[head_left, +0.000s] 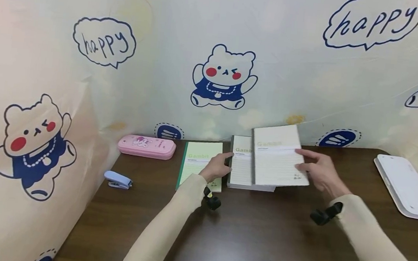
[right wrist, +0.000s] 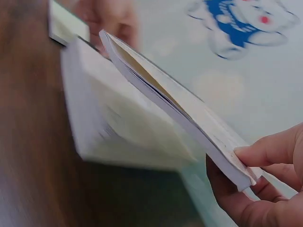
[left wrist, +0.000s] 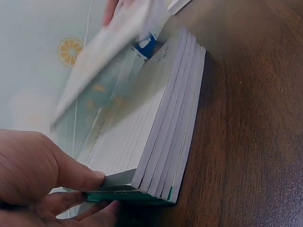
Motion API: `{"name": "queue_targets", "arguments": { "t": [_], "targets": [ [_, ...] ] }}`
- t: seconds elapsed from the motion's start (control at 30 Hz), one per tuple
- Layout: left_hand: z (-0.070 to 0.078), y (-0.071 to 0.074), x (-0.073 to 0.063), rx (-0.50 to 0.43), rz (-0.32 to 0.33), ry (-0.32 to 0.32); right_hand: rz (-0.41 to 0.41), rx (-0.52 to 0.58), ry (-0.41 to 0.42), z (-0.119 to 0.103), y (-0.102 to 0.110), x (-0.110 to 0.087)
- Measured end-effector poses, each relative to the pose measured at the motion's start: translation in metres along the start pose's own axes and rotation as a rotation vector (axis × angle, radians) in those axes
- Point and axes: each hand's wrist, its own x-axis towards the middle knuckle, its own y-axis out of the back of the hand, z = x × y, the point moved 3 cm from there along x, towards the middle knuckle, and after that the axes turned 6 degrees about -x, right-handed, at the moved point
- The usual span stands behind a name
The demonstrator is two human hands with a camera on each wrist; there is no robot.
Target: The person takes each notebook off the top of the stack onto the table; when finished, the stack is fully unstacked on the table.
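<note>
one notebook (head_left: 279, 160) held above stack (head_left: 241, 167)

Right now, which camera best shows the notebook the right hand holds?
The head view: the held notebook shows nearly its whole cover. The right wrist view shows mainly its edge, pinched by the right hand; the left wrist view, a blurred part.

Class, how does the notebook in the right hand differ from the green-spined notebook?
The held notebook is whitish with a grey spine; the green-spined notebook is pale green. The held notebook tilts in the right hand; the green-spined notebook lies flat on the table. Both covers read "Gambit".
</note>
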Motion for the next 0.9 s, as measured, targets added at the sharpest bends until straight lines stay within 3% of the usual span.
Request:
{"name": "queue_targets", "arguments": {
  "t": [0.17,0.33,0.5,0.6,0.9],
  "targets": [
    [0.001,0.004,0.0,0.016,0.013,-0.006,0.08,-0.108,-0.028,0.012,0.057,-0.013],
    [0.002,0.008,-0.002,0.013,0.012,-0.007,0.068,-0.215,-0.103,0.039,0.082,-0.012],
    [0.001,0.005,0.0,0.001,0.01,0.012,0.048,-0.252,-0.134,0.071,0.073,-0.001],
    [0.001,0.0,0.001,-0.006,-0.003,0.026,0.035,-0.352,-0.108,0.079,0.064,0.003],
    [-0.001,-0.001,0.001,-0.01,0.011,0.025,-0.022,-0.691,0.016,0.068,0.045,0.009]
  ]
}}
